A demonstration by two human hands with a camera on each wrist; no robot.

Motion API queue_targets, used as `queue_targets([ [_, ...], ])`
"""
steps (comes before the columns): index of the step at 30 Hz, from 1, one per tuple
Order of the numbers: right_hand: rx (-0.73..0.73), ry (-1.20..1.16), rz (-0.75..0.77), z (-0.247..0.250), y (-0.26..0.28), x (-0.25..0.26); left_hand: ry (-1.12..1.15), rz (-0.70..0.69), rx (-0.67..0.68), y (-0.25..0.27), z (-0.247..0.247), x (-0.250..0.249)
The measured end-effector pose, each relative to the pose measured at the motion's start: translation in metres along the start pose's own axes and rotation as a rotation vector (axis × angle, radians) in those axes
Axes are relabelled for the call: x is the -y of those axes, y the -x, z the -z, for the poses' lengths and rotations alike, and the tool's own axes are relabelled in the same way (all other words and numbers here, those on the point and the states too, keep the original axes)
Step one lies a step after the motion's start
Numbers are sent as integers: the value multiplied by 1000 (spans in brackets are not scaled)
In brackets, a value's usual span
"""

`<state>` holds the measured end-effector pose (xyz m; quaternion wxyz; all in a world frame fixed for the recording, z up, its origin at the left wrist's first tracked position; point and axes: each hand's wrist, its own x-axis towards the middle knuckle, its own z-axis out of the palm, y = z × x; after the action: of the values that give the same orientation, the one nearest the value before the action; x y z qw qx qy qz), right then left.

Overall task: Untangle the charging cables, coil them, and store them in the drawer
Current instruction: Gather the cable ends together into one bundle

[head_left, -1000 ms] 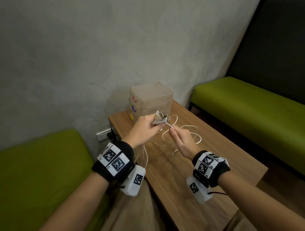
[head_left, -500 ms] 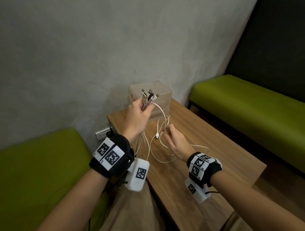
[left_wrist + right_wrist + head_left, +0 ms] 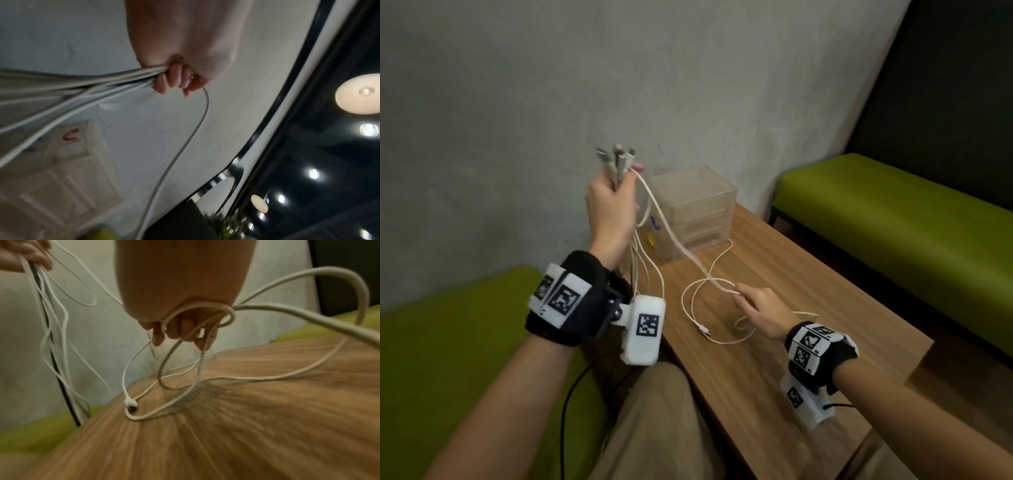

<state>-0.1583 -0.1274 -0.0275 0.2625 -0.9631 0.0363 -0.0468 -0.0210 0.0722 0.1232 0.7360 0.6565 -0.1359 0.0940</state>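
While left hand (image 3: 610, 209) grips raised cables (image 3: 654, 209), right hand (image 3: 765, 310) fingers pinch 1 strand over table (image 3: 825, 308)

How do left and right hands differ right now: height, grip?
Height: the left hand is raised well above the table; the right hand is low, just over the tabletop.
Grip: the left hand fists a bunch of cables just below their plugs; the right hand has strands looped through its curled fingers.
Shared: both hold white cable, and one strand runs between them.
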Motion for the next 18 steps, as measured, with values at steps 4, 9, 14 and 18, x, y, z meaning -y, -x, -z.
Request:
queue_targets([
  [4, -197, 113, 36, 1, -2, 14, -104, -166, 52, 47, -19, 8],
  [9, -412, 15, 57, -2, -4, 18, -283, -142, 378, 92, -42, 38],
  [14, -473, -145, 122, 5, 0, 23, -462, -94, 573, 87, -43, 43],
  [18, -472, -167, 167, 6, -4, 23, -543, -193, 638, 89, -44, 36],
])
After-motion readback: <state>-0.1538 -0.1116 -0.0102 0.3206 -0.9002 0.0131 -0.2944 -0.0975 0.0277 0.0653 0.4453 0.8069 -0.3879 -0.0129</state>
